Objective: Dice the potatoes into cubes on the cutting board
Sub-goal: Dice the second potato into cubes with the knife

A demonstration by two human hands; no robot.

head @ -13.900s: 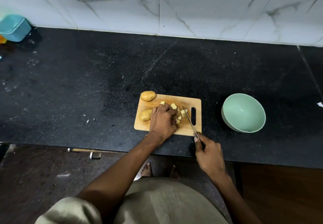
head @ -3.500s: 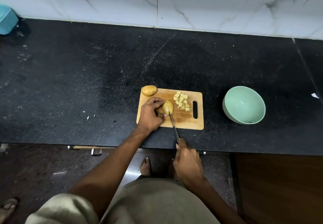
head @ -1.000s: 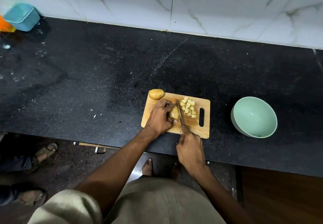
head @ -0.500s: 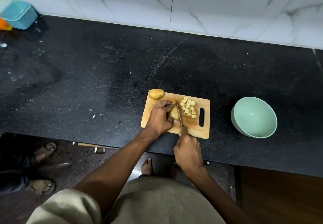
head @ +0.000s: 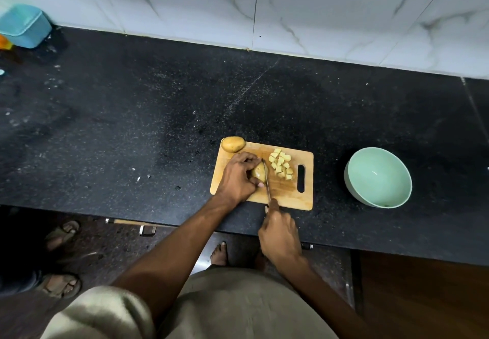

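Observation:
A wooden cutting board (head: 291,193) lies on the black counter near its front edge. My left hand (head: 238,178) grips a potato (head: 259,172) in the board's middle. My right hand (head: 279,235) holds a knife (head: 266,182), its blade lying along the potato's right side with the tip pointing away from me. A pile of several pale potato cubes (head: 281,164) sits to the right of the blade. A whole potato (head: 232,144) rests on the board's far left corner.
A mint green bowl (head: 378,177) stands on the black counter (head: 132,127) to the right of the board. At the far left, against the marble wall, is a blue container (head: 25,25). Another person's sandalled feet (head: 60,259) are on the floor at the left.
In the last second the knife has stayed against the potato held by my left hand, the blade shifting only slightly. The view has drifted a little.

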